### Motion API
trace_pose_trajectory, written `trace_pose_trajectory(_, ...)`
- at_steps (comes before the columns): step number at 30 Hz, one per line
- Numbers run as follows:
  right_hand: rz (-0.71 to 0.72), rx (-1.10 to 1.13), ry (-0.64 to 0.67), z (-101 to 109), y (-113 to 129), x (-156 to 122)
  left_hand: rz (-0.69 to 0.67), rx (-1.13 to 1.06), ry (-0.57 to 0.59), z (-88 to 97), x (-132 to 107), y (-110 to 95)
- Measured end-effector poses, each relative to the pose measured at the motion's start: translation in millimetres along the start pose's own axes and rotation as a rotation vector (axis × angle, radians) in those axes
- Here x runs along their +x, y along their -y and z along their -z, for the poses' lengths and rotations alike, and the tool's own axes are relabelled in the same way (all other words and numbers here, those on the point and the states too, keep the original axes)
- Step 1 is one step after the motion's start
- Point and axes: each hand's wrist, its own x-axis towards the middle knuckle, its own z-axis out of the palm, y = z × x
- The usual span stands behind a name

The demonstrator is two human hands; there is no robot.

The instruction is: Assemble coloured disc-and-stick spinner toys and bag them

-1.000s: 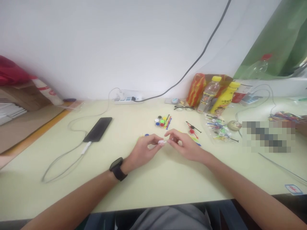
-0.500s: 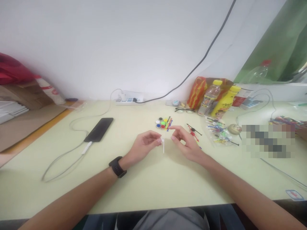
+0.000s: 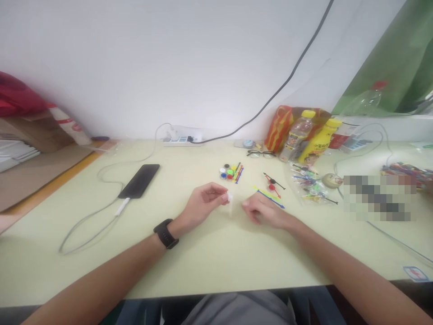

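My left hand (image 3: 208,198), a black watch on its wrist, pinches a small white spinner (image 3: 230,197) between thumb and fingertips. The spinner's thin arm hangs down and looks blurred. Just right of it, my right hand (image 3: 262,210) is curled with its fingers folded in, apart from the spinner, with nothing visible in it. A blue arrow (image 3: 272,199) and a yellow arrow lie on the table right behind that hand. Farther back are several coloured round discs (image 3: 227,172) beside loose arrows (image 3: 238,173). A black spinner (image 3: 272,181) and a red spinner (image 3: 272,188) lie to the right.
A phone (image 3: 140,180) on a charging cable lies at left. Glasses (image 3: 260,154), a clear bottle (image 3: 297,137) and a yellow bottle (image 3: 320,142) stand or lie toward the wall. A plastic bag of spinner parts (image 3: 309,185) and a round beige object (image 3: 332,180) are at right.
My right hand has moved slightly down and its outstretched index finger has curled in, uncovering the yellow and blue arrows. The white spinner's arm has gone from sharp to blurred.
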Motion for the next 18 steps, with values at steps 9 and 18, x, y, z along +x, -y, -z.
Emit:
trace_pose_trajectory(9,-0.040,0.068,-0.024,0,9,1,-0.004,0.016,0.003,1.8,1,4)
trace_pose_trajectory(18,-0.047,0.240,-0.130,4,11,2,-0.014,0.020,-0.025,2.9,1,4)
